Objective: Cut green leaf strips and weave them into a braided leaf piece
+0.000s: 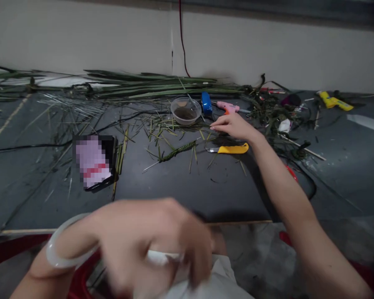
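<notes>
My left hand [162, 245], with a pale bangle [54, 249] on its wrist, hangs blurred in front of the table's near edge, fingers curled downward; what they hold, if anything, is lost in the blur. My right hand [230, 125] reaches over the table, its fingertips together near thin green strips, beside a clear bowl [186, 111] of dark liquid. Just below it lies a yellow-handled knife [233, 148]. A braided green piece [177, 153] on a thin rod rests left of the knife. Behind the right hand are a pink glue gun [227, 107] and a blue tape roll [206, 104].
Long green leaves [137, 85] lie along the wall. A phone [93, 162] sits at the left beside cut strips and a black cable. Tangled plant scraps [264, 104] and a yellow tool [335, 101] are at the right.
</notes>
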### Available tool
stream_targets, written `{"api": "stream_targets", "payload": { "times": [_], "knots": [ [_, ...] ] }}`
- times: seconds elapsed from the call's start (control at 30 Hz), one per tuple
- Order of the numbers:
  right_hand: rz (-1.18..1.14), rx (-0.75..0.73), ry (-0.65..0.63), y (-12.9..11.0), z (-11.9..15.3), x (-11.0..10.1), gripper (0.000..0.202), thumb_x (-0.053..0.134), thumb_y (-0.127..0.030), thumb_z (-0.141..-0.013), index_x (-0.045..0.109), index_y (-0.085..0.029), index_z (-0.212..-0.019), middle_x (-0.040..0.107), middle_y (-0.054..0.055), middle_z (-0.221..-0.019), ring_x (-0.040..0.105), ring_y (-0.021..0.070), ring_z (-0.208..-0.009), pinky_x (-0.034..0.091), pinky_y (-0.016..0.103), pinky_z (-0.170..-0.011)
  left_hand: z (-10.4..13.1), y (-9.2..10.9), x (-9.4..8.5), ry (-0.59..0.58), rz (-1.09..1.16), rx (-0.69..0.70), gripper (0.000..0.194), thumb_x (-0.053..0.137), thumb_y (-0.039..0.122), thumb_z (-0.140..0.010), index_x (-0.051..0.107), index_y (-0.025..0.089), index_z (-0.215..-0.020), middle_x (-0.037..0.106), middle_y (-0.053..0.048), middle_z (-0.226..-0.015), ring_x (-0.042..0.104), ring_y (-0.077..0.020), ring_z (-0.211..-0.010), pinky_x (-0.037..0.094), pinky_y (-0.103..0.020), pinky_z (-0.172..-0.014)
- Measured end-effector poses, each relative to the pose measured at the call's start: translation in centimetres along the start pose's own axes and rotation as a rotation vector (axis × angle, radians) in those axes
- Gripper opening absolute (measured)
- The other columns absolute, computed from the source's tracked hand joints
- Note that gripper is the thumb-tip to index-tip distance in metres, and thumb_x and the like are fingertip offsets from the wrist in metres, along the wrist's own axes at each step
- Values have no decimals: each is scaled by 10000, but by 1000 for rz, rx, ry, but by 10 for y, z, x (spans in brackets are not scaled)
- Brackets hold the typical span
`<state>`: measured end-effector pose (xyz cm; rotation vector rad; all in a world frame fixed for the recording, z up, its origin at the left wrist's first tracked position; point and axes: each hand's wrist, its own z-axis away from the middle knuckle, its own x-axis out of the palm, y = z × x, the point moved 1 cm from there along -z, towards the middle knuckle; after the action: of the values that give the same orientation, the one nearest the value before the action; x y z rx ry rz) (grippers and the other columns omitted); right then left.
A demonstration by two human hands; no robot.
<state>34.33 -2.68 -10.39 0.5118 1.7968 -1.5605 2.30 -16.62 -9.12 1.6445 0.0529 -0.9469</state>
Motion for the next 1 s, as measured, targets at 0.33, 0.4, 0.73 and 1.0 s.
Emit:
{"api": "stream_targets", "payload": {
  "times": [0.33,0.4,0.73,1.0],
  "knots": [
    [-274,-58,567,-9,18,2,217,628,-267,-767,707,-169,-944,695,43,-756,608,133,-542,516,310,-545,-154,-28,38,45,-320,80,311,634,303,-781,657,119,-1031,669,-121,-977,620,-208,-841,474,-311,-733],
    [-379,-22,450,-19,26,15,175,648,-276,-741,708,-161,-858,673,25,-666,588,121,-498,503,283,-495,-163,-34,44,28,-314,57,282,643,285,-775,676,120,-1001,688,-110,-934,625,-205,-809,462,-301,-712],
    [-771,260,263,-16,61,75,278,703,-380,-631,616,-136,-731,646,15,-602,567,91,-458,470,200,-402,-169,-42,60,5,-214,111,273,671,301,-739,700,149,-963,705,-80,-882,620,-167,-758,441,-255,-679],
    [-1009,254,202,-25,63,83,263,706,-359,-607,563,-157,-695,634,-16,-562,556,78,-426,433,177,-395,-156,-34,42,-8,507,-161,264,739,309,-636,734,137,-837,702,-45,-719,593,-121,-630,470,-255,-655]
  ]
}}
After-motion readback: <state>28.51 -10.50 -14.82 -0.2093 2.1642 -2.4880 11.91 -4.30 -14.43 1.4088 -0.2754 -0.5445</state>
